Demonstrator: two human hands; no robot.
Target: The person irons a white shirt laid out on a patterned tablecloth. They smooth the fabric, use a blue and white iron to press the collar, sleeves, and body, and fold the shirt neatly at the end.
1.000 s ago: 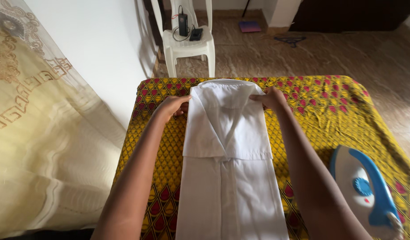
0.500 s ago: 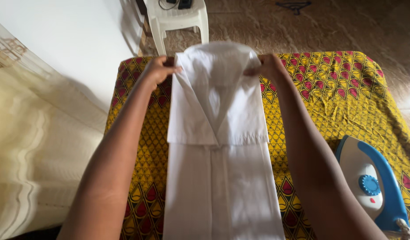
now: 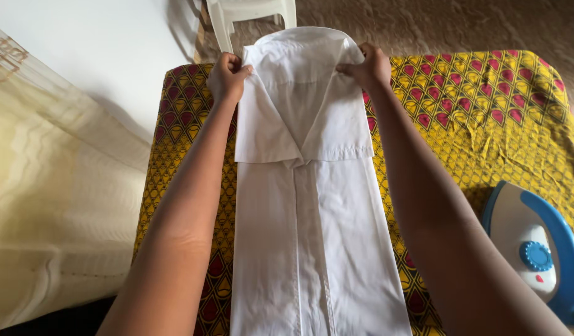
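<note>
A white shirt (image 3: 312,218) lies lengthwise on a table covered with a yellow and red patterned cloth (image 3: 480,112). Its sides are folded in, forming a long narrow strip. My left hand (image 3: 228,78) pinches the left shoulder edge at the far end. My right hand (image 3: 365,65) pinches the right shoulder edge. The far end of the shirt is lifted off the cloth between both hands, and the folded sleeves hang over the body of the shirt.
A blue and white iron (image 3: 536,249) rests on the cloth at the right, near my right forearm. A white plastic chair (image 3: 249,15) stands on the floor beyond the table. A cream curtain (image 3: 44,186) hangs at the left.
Both hands have raised the shirt's far end higher off the cloth. The camera has tilted down, so the chair has slid mostly out of view at the top.
</note>
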